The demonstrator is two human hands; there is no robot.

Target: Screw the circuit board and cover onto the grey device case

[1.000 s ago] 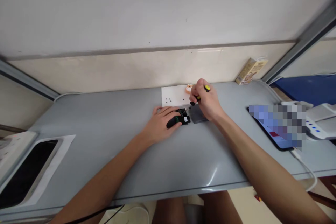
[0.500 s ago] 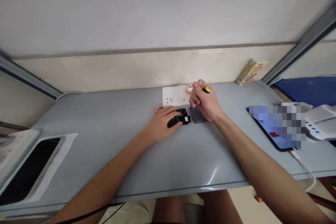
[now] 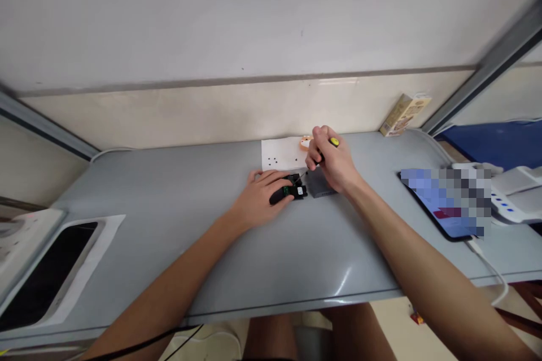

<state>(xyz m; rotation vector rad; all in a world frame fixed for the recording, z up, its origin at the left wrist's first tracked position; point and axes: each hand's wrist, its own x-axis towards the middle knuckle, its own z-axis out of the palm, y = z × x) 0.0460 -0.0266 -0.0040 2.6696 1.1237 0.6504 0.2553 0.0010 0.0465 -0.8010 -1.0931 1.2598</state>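
My left hand (image 3: 261, 201) is closed around an opened black computer mouse (image 3: 300, 192), holding it down on the table. Green circuit board shows between its dark parts. In my right hand (image 3: 332, 159) is a screwdriver (image 3: 334, 142) with a black and yellow handle, its thin shaft slanting down left to the inside of the mouse. A dark grey box (image 3: 322, 192) lies just right of the mouse, partly under my right hand. Behind the hands, a white sheet (image 3: 284, 152) bears several small black screws (image 3: 272, 161) and an orange and white animal-shaped item (image 3: 305, 143), partly covered by my right hand.
At the right lie a tablet-like phone (image 3: 440, 208) with a white cable and a white power strip (image 3: 512, 203). A yellowish carton (image 3: 404, 115) stands against the wall. To the left are another phone (image 3: 51, 271) on white paper and a white socket block (image 3: 29, 237).
My right hand has shifted very slightly and turned a little on the screwdriver, showing more of its handle. My left hand and the mouse stay in place.
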